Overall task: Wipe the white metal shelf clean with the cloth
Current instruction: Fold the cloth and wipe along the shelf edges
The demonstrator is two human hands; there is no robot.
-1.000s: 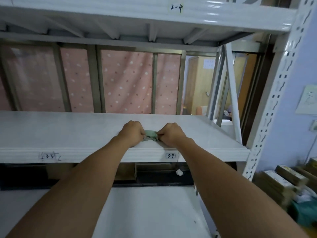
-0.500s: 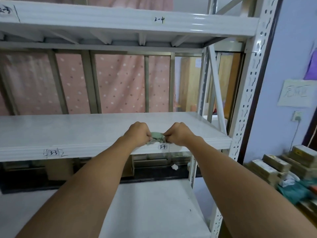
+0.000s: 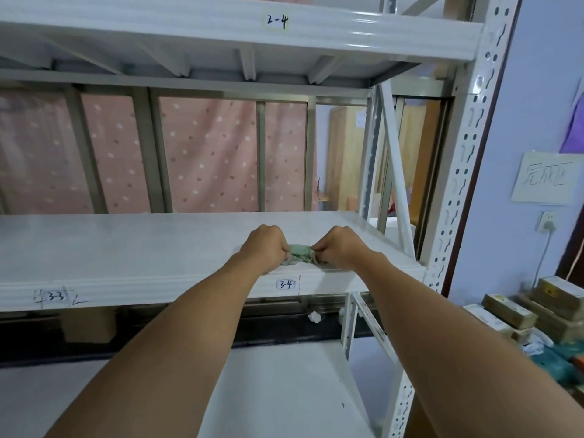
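Pale green and bunched, the cloth (image 3: 298,254) sits at the front edge of the white metal shelf (image 3: 126,248), just above the "3-4" label (image 3: 286,284). We judge it light, soft and limp — best held by its gathered ends. Our left hand (image 3: 265,246) and right hand (image 3: 339,246) flank it, fingers curled closed on either end — stretching it between them.

We see both fists closed on a bunched green cloth (image 3: 298,255), the left hand (image 3: 264,246) and right hand (image 3: 339,246) gripping its two ends. It lies on the white metal shelf (image 3: 126,248) at the near edge, just above the "3-4" label (image 3: 286,284). Far behind hangs a pink dotted curtain (image 3: 202,153).
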